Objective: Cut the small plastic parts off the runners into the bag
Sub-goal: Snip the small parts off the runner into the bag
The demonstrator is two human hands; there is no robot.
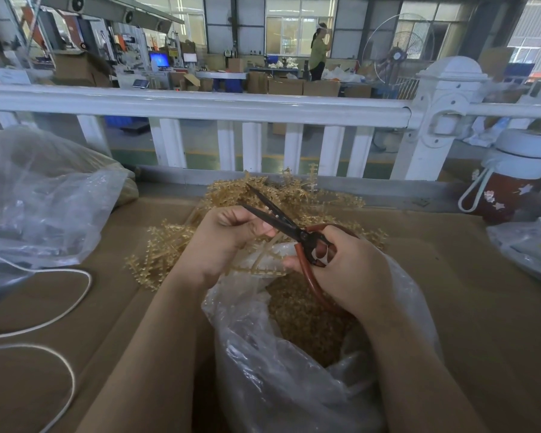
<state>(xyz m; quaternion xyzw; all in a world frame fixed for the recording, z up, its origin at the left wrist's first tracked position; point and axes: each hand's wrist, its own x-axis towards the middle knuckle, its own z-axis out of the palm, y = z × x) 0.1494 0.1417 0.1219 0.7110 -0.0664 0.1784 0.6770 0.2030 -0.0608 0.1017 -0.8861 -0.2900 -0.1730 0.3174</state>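
Runners of pale amber, translucent plastic lie heaped just beyond the bag, thin straight stems bristling with rows of small stubby parts like fishbones; more of them spill to the left of the bag across the brown cardboard surface. That bag is clear, crinkled film, its mouth open under both hands and its inside filled with a grainy mass of the same amber cut parts. Above the bag's mouth the left hand has its fingers curled around one runner, though the piece itself is mostly hidden behind the knuckles, so its exact shape is hard to tell. Right hand grips the scissors through their smooth reddish-brown loop handles; the dark, slim metal blades are parted and point away from the bag toward the heap.
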